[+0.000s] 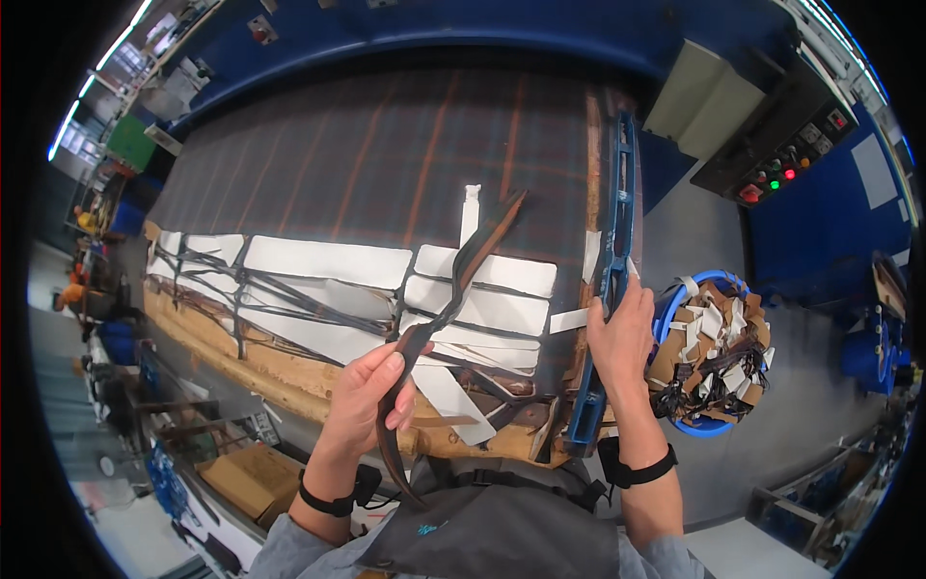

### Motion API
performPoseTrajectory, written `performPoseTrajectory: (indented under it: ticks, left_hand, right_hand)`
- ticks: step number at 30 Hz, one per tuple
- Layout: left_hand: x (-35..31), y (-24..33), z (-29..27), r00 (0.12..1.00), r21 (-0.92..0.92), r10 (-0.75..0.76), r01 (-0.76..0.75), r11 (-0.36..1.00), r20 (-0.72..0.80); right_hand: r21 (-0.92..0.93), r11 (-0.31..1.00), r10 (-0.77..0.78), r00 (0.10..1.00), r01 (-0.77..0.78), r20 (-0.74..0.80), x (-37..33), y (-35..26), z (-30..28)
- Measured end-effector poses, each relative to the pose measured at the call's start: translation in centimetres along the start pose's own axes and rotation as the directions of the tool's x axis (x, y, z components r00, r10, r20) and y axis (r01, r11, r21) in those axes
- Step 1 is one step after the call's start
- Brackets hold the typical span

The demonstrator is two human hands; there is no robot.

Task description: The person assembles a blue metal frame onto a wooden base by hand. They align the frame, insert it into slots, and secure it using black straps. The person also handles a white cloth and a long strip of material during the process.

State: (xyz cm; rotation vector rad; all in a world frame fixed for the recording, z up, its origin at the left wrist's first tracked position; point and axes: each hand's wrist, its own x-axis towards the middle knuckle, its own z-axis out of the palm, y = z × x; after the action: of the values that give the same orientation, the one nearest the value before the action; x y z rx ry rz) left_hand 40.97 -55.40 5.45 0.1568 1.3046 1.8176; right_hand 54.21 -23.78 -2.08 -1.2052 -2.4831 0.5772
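A round blue tub is standing on the floor to the right, and it is holding a heaped mix of brown cardboard pieces, white offcuts and dark fabric scraps. A brown cardboard box is sitting at lower left; its contents are not showing.

The fabric strip is long, narrow and dark, is showing an orange-brown band along part of its length, and is twisting near its middle. Its upper end is tapering to a point above the plaid cloth, which is covering much of the surface. White panels and tangled dark offcuts are lying along the near side.

The left hand is pinching the strip between closed thumb and fingers; one length is extending forward beyond them, the other is hanging below toward the apron. The right hand is resting on the blue bar, thumb and fingers parting across it, well apart from the strip; whether they are gripping the bar cannot be told.
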Motion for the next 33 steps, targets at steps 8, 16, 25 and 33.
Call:
performPoseTrajectory:
  ticks: [8,16,25,33]
  left_hand:
    - [0.1,0.3,-0.4,1.0,0.044,-0.005,0.004,0.999,0.021]
    - [-0.9,0.6,-1.2,0.996,0.099,-0.036,0.028,0.995,0.081]
    - [-2.6,-0.2,-1.3,0.945,0.216,-0.174,0.116,0.97,0.276]
    - [-4.5,0.3,-3.4,0.759,0.352,-0.441,0.294,0.889,0.479]
  right_hand:
    - [0.073,0.997,-0.025,1.0,0.024,0.016,-2.1,0.8,-0.2]
    - [0.029,0.991,-0.122,0.976,0.129,-0.181,-4.1,1.7,-1.8]
    - [0.524,0.153,-0.292,0.469,-0.838,0.834,-8.4,-7.4,-0.9]
    - [0.803,-0.062,-0.094,0.804,-0.593,0.587,-4.0,-7.4,-2.1]
